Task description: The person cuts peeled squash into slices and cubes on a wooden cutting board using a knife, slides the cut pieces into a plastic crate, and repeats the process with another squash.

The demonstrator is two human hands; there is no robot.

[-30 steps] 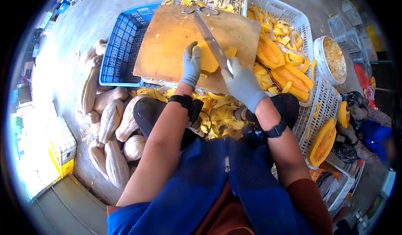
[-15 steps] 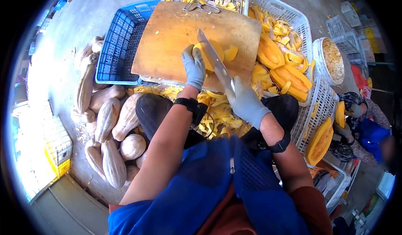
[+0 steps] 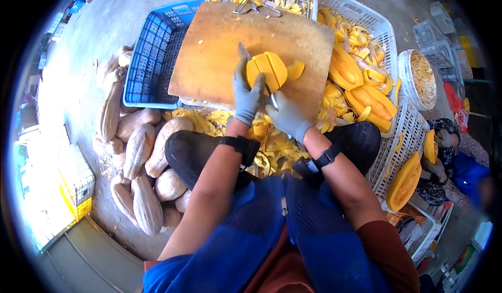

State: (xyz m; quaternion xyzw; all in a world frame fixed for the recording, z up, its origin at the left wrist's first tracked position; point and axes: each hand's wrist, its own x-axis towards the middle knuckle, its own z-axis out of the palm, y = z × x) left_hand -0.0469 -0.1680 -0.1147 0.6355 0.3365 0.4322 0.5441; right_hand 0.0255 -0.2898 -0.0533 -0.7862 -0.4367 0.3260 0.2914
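A peeled orange pumpkin chunk [image 3: 267, 71] with cut lines across its face sits on the wooden cutting board [image 3: 209, 58]. My left hand [image 3: 247, 97], in a grey glove, grips its left side with thumb and fingers. My right hand [image 3: 288, 116], also gloved, is closed round the handle of a large knife [image 3: 243, 51]. The blade tip shows beyond the chunk's upper left; most of the blade is hidden by the chunk, and I cannot tell whether it is under or behind it. A smaller pumpkin slice [image 3: 296, 70] lies just right. A metal peeler [image 3: 257, 8] rests at the board's far edge.
A blue crate [image 3: 151, 58] stands left of the board, whole pumpkins [image 3: 146, 204] piled below it. The white crate [image 3: 389, 37] at right holds peelings and pumpkin halves [image 3: 371, 105]. Nearby are a white bucket [image 3: 418, 78] and another person [image 3: 468, 170]. Peelings [image 3: 277, 149] lie between my knees.
The knife has come down from upright beside the chunk to lie lower, mostly hidden by it. My right hand moved left and nearer my left hand; the chunk's cut face now turns up.
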